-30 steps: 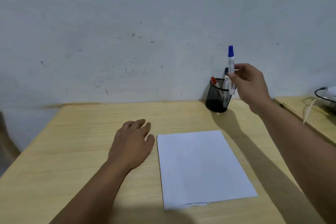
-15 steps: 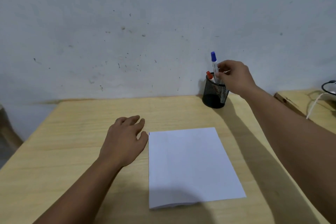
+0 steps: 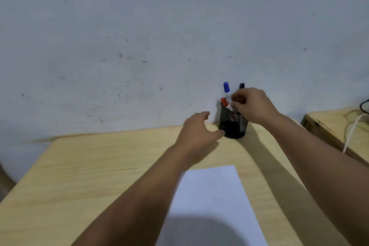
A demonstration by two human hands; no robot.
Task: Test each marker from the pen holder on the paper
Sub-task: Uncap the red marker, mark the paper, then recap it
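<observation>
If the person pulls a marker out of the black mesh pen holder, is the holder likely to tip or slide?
The mesh pen holder looks light and stands tall with markers leaning inside, so it may tip or lift. It stands on smooth wood, so it may also slide. The left hand, beside its base, could probably steady it while the right hand pulls.

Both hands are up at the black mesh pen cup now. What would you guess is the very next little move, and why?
Probably lifting one marker out: the right hand pinches among the markers, near the blue-capped marker, while the left hand reaches the pen holder, likely to steady it. The paper looks unmarked.
</observation>
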